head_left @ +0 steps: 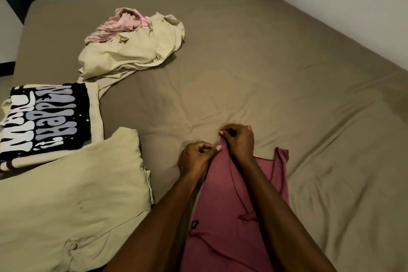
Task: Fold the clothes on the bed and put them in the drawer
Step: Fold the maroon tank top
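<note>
Both hands pinch the top edge of a pink top (223,201) lying on the bed (287,73); the left hand (195,158) sits just beside the right hand (239,139); a pale pillow (72,194) lies to the left; beyond it a black printed shirt (48,117); farther back a crumpled cream garment (132,51) touches a pink striped one (114,24).

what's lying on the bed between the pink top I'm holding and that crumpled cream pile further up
Nothing: in the head view only bare brown sheet separates the pink top from the cream pile.
</note>
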A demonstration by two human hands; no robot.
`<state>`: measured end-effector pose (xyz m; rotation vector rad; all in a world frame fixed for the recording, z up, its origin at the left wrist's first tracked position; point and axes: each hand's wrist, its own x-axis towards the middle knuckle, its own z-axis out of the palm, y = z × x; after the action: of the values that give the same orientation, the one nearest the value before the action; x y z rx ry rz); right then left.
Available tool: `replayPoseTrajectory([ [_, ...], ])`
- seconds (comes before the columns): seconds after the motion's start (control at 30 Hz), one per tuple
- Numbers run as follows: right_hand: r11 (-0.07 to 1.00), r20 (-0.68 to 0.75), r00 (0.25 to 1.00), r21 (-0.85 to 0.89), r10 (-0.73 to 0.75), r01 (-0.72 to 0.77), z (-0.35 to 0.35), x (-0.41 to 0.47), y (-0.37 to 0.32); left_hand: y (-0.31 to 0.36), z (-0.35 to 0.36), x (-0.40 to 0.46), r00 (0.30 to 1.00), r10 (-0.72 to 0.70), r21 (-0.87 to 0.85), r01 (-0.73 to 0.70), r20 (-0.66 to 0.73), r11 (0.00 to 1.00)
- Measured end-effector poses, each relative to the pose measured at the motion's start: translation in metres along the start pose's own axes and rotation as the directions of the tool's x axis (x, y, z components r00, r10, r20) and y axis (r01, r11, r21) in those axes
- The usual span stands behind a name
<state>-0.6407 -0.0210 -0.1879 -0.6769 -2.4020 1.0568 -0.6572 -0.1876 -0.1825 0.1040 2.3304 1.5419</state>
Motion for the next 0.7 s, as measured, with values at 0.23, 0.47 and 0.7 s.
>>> replayPoseTrajectory([
  [0.23, 0.880, -0.073, 0.977, -0.452, -0.203, 0.149, -0.012, -0.013, -0.024, -0.003, -0.002, 0.005, 1.000, 0.016, 0.061, -0.015, -0.013, 0.998],
  [0.47, 0.842, 0.400, 0.914, -0.469, -0.065, 0.265, -0.007, -0.079, -0.024, -0.001, -0.009, -0.011, 0.995, 0.096, 0.156, -0.092, -0.024, 0.983],
  [0.7, 0.959, 0.369, 0.924, -0.214, -0.098, 0.187, -0.054, -0.092, -0.039, -0.014, -0.042, -0.107, 0.807, 0.536, 0.353, -0.590, 0.246, 0.726],
])
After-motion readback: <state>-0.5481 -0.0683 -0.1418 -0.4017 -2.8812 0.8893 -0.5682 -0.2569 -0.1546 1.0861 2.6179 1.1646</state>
